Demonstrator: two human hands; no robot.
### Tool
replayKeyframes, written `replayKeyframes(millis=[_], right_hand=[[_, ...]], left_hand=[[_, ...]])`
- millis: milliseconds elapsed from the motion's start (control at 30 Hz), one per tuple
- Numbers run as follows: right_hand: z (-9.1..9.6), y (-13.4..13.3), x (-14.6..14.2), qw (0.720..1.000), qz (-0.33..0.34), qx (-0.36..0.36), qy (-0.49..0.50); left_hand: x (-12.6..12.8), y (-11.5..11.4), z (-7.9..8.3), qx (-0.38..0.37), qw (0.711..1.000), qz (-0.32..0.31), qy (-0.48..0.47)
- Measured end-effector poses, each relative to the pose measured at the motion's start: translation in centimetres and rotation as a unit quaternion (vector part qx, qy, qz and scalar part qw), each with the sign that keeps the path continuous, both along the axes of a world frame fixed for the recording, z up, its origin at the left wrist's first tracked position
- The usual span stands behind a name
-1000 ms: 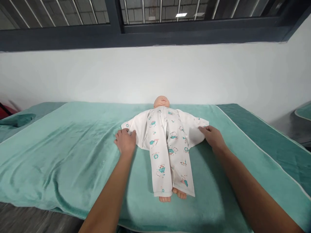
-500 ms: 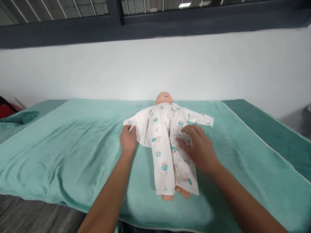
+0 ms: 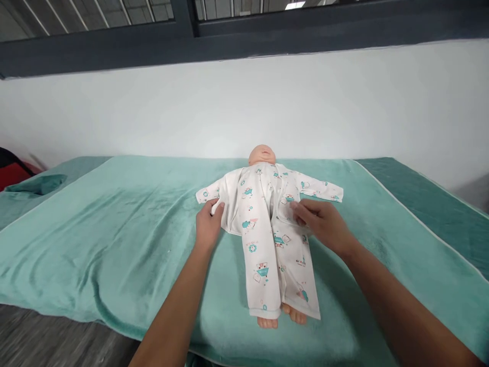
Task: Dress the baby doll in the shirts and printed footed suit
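Note:
A baby doll (image 3: 262, 154) lies on its back, head toward the wall and toes pointing at me. It wears a white long-sleeved baby shirt (image 3: 233, 204) printed with small teal and pink pictures, its sleeves spread to both sides. Matching baby pants (image 3: 262, 275) cover the legs, and only the toes (image 3: 267, 322) stick out below. My left hand (image 3: 209, 224) pinches the shirt's side edge just under the left sleeve. Over the shirt's right front, my right hand (image 3: 324, 221) has thumb and fingers closed on the cloth; the grip itself is partly hidden.
A teal plush blanket (image 3: 133, 244) with wrinkles covers the bed beneath the doll. Darker teal cloth (image 3: 420, 204) lies at the right. Behind stands a white wall (image 3: 191, 112) below a dark window frame (image 3: 114, 51). Something red and black (image 3: 11, 171) is at the far left.
My right hand has gone from loosely spread fingers above the shirt to a closed pinch on its right front. My left hand has shifted from the sleeve cuff toward the shirt's side.

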State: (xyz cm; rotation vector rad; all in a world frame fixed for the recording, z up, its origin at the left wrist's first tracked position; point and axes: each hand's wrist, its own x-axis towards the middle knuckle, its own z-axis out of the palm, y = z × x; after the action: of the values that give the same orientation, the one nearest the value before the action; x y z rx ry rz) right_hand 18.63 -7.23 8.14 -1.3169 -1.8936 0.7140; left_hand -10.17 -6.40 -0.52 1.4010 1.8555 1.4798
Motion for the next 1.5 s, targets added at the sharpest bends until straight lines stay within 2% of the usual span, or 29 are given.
replayKeyframes(millis=[133, 200, 267, 400, 500, 567, 600, 667, 700, 733, 800, 867, 933, 1000, 1067, 1100, 1133, 1233, 1400, 1467, 1500], right_hand=[[0.8, 5.7, -2.1, 0.990, -0.120, 0.043, 0.065], [1.2, 8.8, -3.3, 0.987, -0.152, 0.041, 0.039], [1.6, 11.0, -4.4, 0.988, -0.154, 0.013, -0.012], [1.5, 12.1, -5.0, 0.989, -0.126, -0.042, -0.065], [1.2, 11.7, -4.3, 0.990, -0.121, -0.054, -0.046], [0.8, 11.6, -3.7, 0.991, -0.120, -0.052, -0.037], [0.6, 11.7, -3.4, 0.991, -0.120, -0.048, -0.031], [0.2, 11.9, -3.1, 0.993, -0.117, -0.034, -0.009], [0.0, 11.9, -3.1, 0.993, -0.113, -0.024, 0.009], [-0.2, 12.0, -3.2, 0.994, -0.106, -0.011, 0.031], [-0.4, 11.8, -3.6, 0.994, -0.081, 0.026, 0.073], [-0.6, 11.5, -4.1, 0.993, -0.040, 0.060, 0.093], [-0.5, 11.2, -4.6, 0.992, -0.018, 0.076, 0.101], [-0.4, 11.1, -4.8, 0.989, -0.038, 0.067, 0.125], [-0.3, 11.2, -4.8, 0.984, -0.075, 0.040, 0.155], [-0.2, 11.2, -4.8, 0.983, -0.086, 0.027, 0.160], [-0.1, 11.3, -4.8, 0.983, -0.091, 0.017, 0.156], [0.1, 11.5, -4.6, 0.986, -0.108, 0.005, 0.124], [0.1, 12.0, -4.5, 0.989, -0.130, -0.026, 0.069], [0.0, 12.2, -4.5, 0.988, -0.137, -0.038, 0.057], [0.0, 12.3, -4.4, 0.988, -0.138, -0.043, 0.054]], left_hand=[[0.4, -0.5, 0.7, 0.024, 0.997, -0.032, -0.065], [0.5, -0.6, 1.0, 0.025, 0.994, -0.041, -0.095], [0.5, -0.4, 1.1, 0.024, 0.988, -0.055, -0.145], [1.4, 0.6, 2.1, 0.028, 0.947, -0.079, -0.309], [3.4, 1.3, 4.3, 0.053, 0.917, -0.096, -0.383], [5.2, 1.2, 6.2, 0.065, 0.923, -0.107, -0.363], [6.1, 1.0, 7.1, 0.069, 0.937, -0.115, -0.322], [7.8, 0.3, 8.3, 0.084, 0.972, -0.153, -0.158], [8.5, -0.2, 8.5, 0.093, 0.976, -0.190, -0.056], [9.1, -0.7, 8.5, 0.103, 0.967, -0.230, 0.041], [10.1, -1.6, 7.9, 0.122, 0.931, -0.287, 0.191], [10.6, -2.1, 7.1, 0.143, 0.907, -0.308, 0.250], [10.3, -2.2, 6.6, 0.172, 0.912, -0.295, 0.229], [9.4, -1.5, 6.5, 0.181, 0.940, -0.228, 0.180], [8.2, 0.2, 6.8, 0.144, 0.971, -0.116, 0.153], [7.6, 1.4, 7.1, 0.110, 0.980, -0.076, 0.149], [7.2, 2.6, 7.3, 0.073, 0.985, -0.063, 0.145], [6.9, 6.1, 8.3, -0.019, 0.985, -0.137, 0.104], [9.3, 9.2, 10.7, -0.031, 0.961, -0.268, 0.062], [10.1, 10.1, 11.6, -0.035, 0.958, -0.279, 0.058], [10.3, 10.5, 11.8, -0.029, 0.963, -0.260, 0.059]])
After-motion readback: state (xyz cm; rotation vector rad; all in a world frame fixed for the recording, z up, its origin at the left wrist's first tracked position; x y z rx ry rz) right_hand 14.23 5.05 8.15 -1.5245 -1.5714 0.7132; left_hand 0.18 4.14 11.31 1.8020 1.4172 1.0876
